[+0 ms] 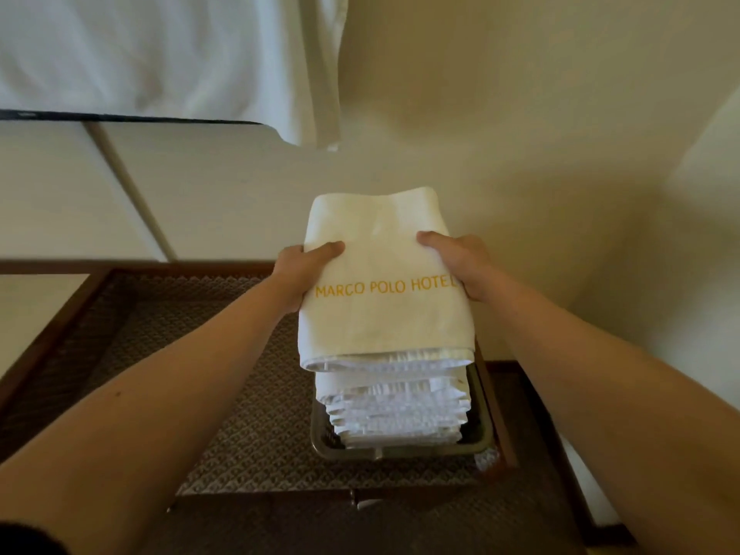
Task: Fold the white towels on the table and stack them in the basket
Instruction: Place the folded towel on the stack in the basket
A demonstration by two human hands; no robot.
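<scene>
A folded white towel (380, 314) with yellow "MARCO POLO HOTEL" lettering lies on top of a stack of several folded white towels (396, 410) in a dark basket (400, 450). My left hand (304, 274) grips the towel's left edge, thumb on top and fingers hidden beneath. On the opposite edge my right hand (460, 262) holds it the same way. The top towel overhangs the stack and hides most of the basket.
The basket stands on a dark wooden stand with a woven top (200, 374). A white table (120, 186) is at the upper left, with white cloth (180, 54) hanging over its corner. A cream wall (560, 134) is behind.
</scene>
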